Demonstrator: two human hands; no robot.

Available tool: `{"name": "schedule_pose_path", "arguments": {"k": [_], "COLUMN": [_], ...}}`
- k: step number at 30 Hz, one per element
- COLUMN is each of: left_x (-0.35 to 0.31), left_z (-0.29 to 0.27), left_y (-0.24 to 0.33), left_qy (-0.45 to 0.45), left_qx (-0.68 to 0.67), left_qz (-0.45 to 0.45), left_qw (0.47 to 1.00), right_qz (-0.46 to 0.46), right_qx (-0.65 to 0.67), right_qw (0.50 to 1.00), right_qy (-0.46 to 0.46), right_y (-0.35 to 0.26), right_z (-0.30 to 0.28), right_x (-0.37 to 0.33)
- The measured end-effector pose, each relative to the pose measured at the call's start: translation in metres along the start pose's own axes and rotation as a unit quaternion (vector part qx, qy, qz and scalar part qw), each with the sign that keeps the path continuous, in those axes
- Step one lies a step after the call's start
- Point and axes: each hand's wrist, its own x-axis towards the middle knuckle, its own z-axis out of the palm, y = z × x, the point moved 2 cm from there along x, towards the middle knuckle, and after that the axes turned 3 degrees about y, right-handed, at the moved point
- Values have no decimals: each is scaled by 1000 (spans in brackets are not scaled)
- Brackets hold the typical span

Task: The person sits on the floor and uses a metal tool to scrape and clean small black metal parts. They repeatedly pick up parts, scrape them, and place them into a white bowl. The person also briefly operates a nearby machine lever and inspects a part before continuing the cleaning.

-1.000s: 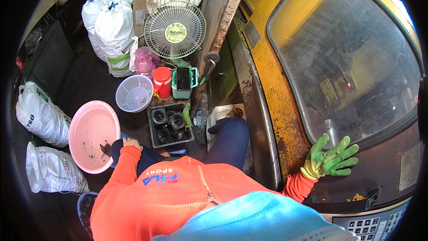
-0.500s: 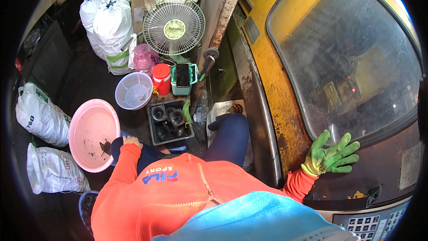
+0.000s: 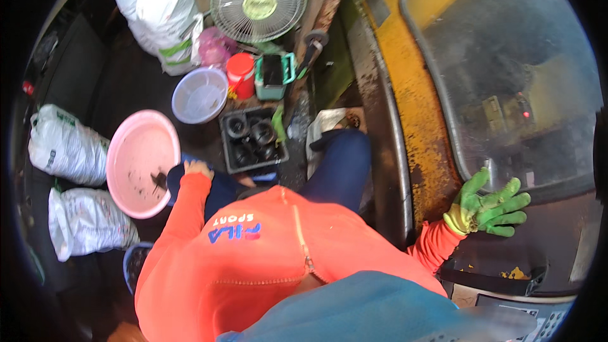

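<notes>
Hands both look empty, reading the clock from mid-view: right hand (image 3: 491, 209), in a green glove with a yellow cuff, has its fingers spread over a dark machine panel (image 3: 494, 256) between three and four, I'd guess braced for balance; the bare left hand (image 3: 199, 168) drapes loosely on a navy trouser leg (image 3: 218, 194) near nine, gripping nothing I can see. One round pink plastic basin (image 3: 142, 142) is just past it at nine, probably parked there for easy reach. One rectangular black plastic tray (image 3: 225, 142) sits between nine and ten, closer in, likely keeping the round black cups (image 3: 237, 126) together; I count four. One round lavender plastic bowl (image 3: 199, 95) at ten, one red jug (image 3: 240, 75) and one mint-green box (image 3: 272, 92) around eleven, plus two white sacks (image 3: 69, 145) at eight to nine.
</notes>
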Motion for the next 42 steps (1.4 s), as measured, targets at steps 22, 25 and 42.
{"name": "schedule_pose_path", "arguments": {"k": [22, 25, 42], "left_x": [-49, -75, -85], "left_z": [-4, -14, -55], "left_y": [-30, -4, 31], "left_qy": [202, 211, 6], "left_qx": [-151, -60, -300], "left_qz": [-122, -14, 162], "left_qw": [960, 976, 940], "right_qz": [88, -30, -274], "right_qx": [807, 843, 624], "right_qw": [561, 403, 301], "right_qy": [-162, -354, -667], "right_y": [-181, -262, -402], "right_z": [4, -8, -23], "right_x": [14, -26, -212]}}
